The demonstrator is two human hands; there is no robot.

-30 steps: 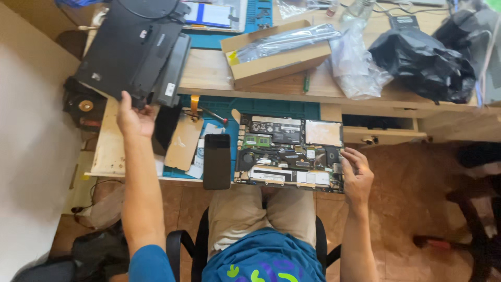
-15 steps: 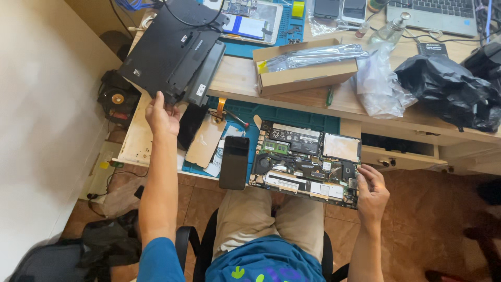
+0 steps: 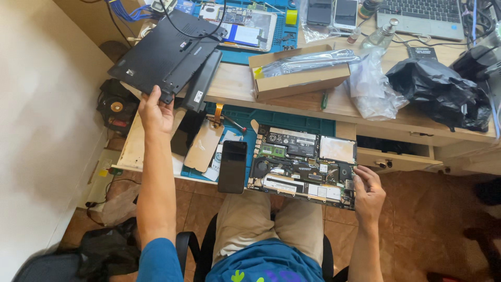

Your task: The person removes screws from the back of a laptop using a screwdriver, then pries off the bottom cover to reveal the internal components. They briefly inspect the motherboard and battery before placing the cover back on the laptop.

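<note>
Left hand (image 3: 154, 112) fingers gripping flat matte-black laptop cover (image 3: 164, 55), right hand (image 3: 368, 194) fingers pinching bare circuit-filled laptop chassis (image 3: 305, 164)

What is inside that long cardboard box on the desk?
The cardboard box lies open on top. A long part in a shiny silver-grey plastic bag fills it from end to end. What the bag contains, and anything beneath it, is hidden.

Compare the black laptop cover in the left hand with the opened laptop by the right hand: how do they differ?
The black laptop cover is a plain dark panel; the opened laptop shows bare boards and parts. The cover lies up on the desk top, its corner gripped by the left hand; the laptop lies flat on the blue mat, its corner touched by the right hand. Both are rectangular.
</note>
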